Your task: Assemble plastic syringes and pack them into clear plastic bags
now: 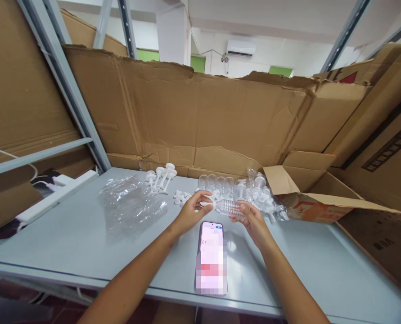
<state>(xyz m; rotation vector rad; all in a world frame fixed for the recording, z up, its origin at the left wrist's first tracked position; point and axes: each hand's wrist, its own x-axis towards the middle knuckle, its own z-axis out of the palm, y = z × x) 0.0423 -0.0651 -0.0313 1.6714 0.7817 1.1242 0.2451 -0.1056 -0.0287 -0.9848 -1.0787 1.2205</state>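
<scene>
A clear ribbed plastic tube (227,207) lies sideways between my hands, above the table. My right hand (250,219) is closed round its right end. At its left end, the thumb and fingers of my left hand (197,209) pinch a small white plastic piece (211,204); whether it is joined to the tube I cannot tell. Behind my hands, several similar clear tubes (220,183) stand upright in a row. Small white plastic parts (181,197) lie just beyond my left hand. White disc-ended rods (161,177) stand in a group farther left.
A phone (212,258) with its screen lit lies in front of my hands. Crumpled clear plastic bags (129,202) cover the table's left. A bag of clear and white parts (263,195) sits beside an open carton (322,207). Cardboard (200,117) walls the back; a power strip (56,198) lies left.
</scene>
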